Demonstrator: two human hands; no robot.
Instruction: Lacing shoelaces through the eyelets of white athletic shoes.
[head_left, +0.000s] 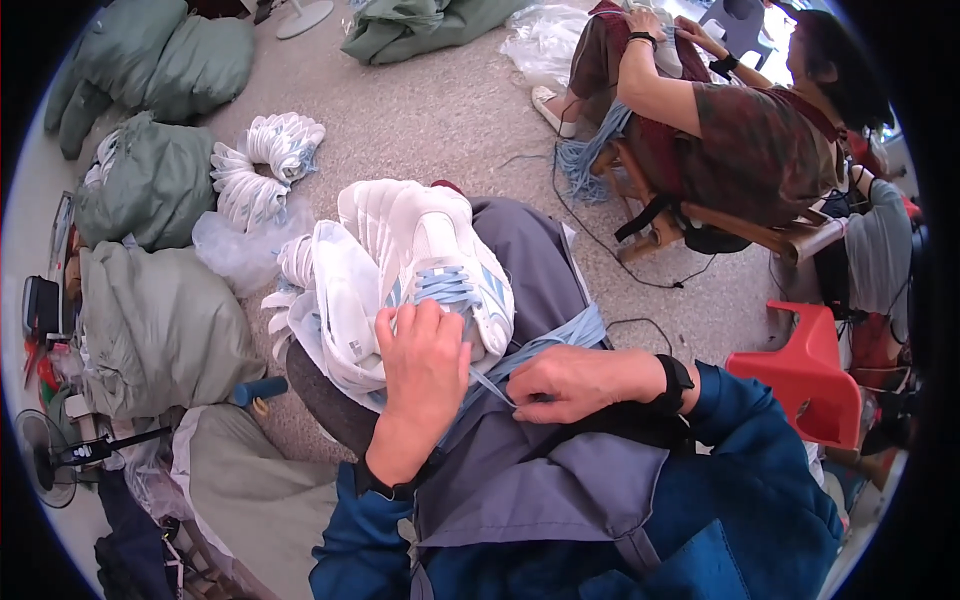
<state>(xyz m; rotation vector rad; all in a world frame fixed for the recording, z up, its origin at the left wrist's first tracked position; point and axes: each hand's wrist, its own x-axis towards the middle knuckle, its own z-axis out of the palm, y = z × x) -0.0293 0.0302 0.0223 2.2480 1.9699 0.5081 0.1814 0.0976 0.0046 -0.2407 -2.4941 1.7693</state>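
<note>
A stack of white shoe uppers [375, 220] with pale blue trim rests on my lap. The nearest upper [490, 305] has a light blue lace [445, 287] crossing through its eyelets. My left hand [418, 375] is closed on it, fingers bent over the edge below the crossed lacing; the fingertips are partly hidden. To the right, over my grey apron [540, 470], my right hand [575, 385] pinches a light blue shoelace [488, 388] between thumb and curled fingers. A bundle of loose blue laces [575, 332] lies across my leg just beyond that hand.
More nested white uppers [250, 190] lie on the floor at far left, beside stuffed green sacks [150, 190]. A co-worker [740, 140] sits on a wooden chair at upper right, handling a shoe. A red stool [815, 370] stands at right, a small fan [45, 458] at left.
</note>
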